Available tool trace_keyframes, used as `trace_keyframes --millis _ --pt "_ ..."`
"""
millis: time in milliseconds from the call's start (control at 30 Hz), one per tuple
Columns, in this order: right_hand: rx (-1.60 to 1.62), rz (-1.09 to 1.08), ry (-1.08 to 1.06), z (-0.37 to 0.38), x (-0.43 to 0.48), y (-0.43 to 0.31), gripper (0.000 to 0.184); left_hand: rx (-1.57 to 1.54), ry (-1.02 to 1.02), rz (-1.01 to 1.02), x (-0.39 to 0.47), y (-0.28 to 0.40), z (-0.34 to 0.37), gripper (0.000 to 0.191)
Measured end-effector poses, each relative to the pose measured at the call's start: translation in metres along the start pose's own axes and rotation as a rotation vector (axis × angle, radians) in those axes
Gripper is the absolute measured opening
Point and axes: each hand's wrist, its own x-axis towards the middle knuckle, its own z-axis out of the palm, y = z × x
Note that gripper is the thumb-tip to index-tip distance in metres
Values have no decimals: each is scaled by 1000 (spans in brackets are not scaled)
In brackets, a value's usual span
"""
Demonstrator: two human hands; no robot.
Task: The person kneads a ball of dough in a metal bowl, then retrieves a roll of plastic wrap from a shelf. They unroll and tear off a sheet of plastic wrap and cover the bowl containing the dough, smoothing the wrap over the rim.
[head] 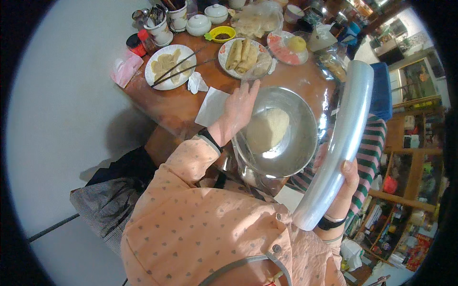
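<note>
In the head view a large metal bowl (pixel 300 143) stands near the table's edge with a lump of pale dough (pixel 270 128) inside. My left hand (pixel 239 105) lies at the bowl's upper left rim, palm down and fingers stretched, over clear plastic film; whether it pinches the film is hard to tell. My right hand (pixel 349 178) grips a long thick roll of plastic wrap (pixel 338 143), held slanting to the right of the bowl. Clear film (pixel 250 143) seems to reach across the bowl's left side, its edges hard to see. A white sheet (pixel 212 107) lies left of the bowl.
Beyond the bowl are a plate of rolled flatbreads (pixel 243 57), a plate of dumplings (pixel 170 66) with chopsticks (pixel 179 68), a yellow sauce dish (pixel 222 34) and a red-patterned plate (pixel 286 53). Lidded white pots (pixel 198 25) stand behind. A striped cloth (pixel 372 153) hangs at right.
</note>
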Motion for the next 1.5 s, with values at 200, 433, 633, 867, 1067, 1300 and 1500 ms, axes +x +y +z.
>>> trace_keyframes --millis 200,433,633,867,1067,1300,1500 --pt "-28 26 65 8 3 2 60 -445 148 -148 13 -30 19 20" --pt "-55 165 -85 18 25 10 50 -859 -313 -567 -23 -67 21 28" --pt "-140 266 -88 24 66 57 42 -1178 372 -811 -41 -113 -4 20" --pt "-286 286 -8 5 67 101 44 -785 420 -243 -25 -52 -61 32" --pt "-382 172 -2 -5 59 115 47 -294 -142 82 -6 -19 -42 60" --pt "-291 227 118 -11 59 126 46 -598 -85 25 -24 -19 15 68" --pt "49 368 52 -30 52 121 48 -1144 -69 -221 -29 -20 33 50"
